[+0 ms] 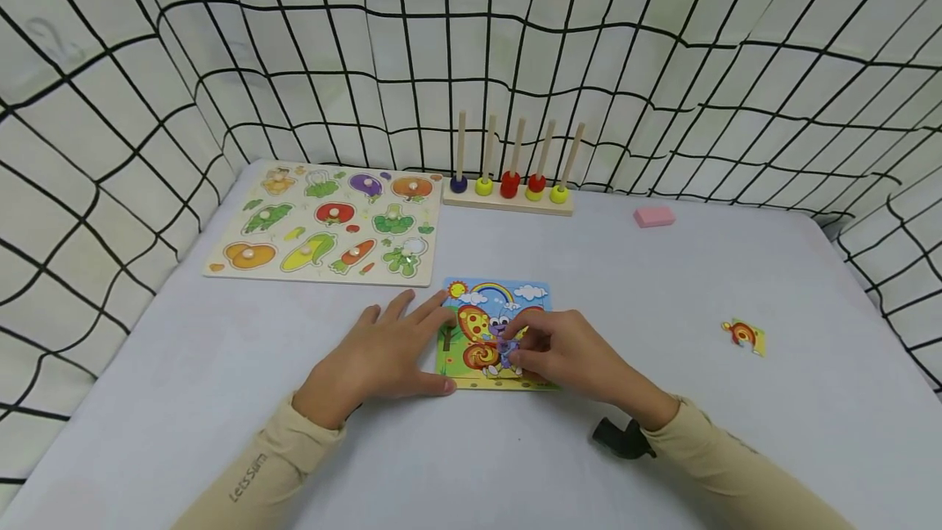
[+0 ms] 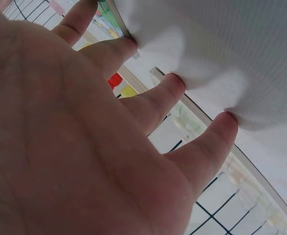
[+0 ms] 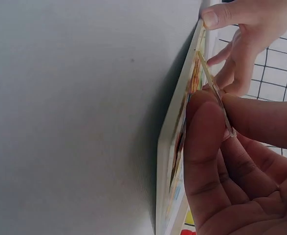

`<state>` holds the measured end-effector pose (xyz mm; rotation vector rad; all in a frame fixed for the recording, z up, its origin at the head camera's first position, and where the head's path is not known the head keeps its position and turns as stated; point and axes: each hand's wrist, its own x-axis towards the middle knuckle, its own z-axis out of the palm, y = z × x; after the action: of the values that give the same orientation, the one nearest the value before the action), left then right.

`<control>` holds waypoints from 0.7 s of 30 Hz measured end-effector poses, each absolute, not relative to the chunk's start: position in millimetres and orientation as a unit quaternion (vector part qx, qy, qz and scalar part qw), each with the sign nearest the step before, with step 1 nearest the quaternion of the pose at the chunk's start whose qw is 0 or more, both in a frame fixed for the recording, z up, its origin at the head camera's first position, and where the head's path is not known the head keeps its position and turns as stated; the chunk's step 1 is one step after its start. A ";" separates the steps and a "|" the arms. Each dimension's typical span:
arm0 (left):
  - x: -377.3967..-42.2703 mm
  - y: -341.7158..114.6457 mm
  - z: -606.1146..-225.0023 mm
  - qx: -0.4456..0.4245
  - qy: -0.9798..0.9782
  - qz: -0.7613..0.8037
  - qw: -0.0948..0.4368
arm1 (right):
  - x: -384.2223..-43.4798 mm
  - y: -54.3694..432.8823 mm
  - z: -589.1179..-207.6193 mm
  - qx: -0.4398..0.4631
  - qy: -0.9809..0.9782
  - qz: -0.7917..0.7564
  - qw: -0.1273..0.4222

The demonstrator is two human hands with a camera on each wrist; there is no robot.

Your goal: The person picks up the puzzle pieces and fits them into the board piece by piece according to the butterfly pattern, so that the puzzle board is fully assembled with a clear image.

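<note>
A butterfly jigsaw puzzle (image 1: 495,297) in its flat tray lies on the table in the head view. My right hand (image 1: 574,354) is over its right half and pinches a thin puzzle piece (image 3: 216,93) between thumb and fingers. In the right wrist view that piece stands tilted against the puzzle. My left hand (image 1: 383,354) is spread at the puzzle's left side, its thumb touching the lower left corner. The other left fingertips (image 2: 175,81) rest on or near the table and the tray's edge. A loose puzzle piece (image 1: 745,336) lies far to the right.
A vegetable peg board (image 1: 320,223) lies at the back left. Beside it stands a wooden peg rack (image 1: 508,201) with coloured beads. A pink block (image 1: 654,217) sits at the back right. A black object (image 1: 621,437) lies by the right wrist. Black netting (image 1: 412,74) borders the table.
</note>
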<state>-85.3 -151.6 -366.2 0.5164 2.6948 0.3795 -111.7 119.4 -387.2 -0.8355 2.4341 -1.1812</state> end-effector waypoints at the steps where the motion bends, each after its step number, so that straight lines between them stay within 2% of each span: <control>1: -85.3 -151.7 -366.4 0.183 0.956 0.134 0.185 | -111.9 118.4 -387.9 -0.291 0.850 -0.410 0.153; 21: -86.0 -152.4 -368.1 0.187 0.957 0.124 0.183 | -115.5 111.2 -392.1 -0.296 0.867 -0.370 0.153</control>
<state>-86.0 -152.4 -368.1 0.5286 2.7010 0.3492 -115.5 111.2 -392.1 -0.8483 2.4880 -1.0628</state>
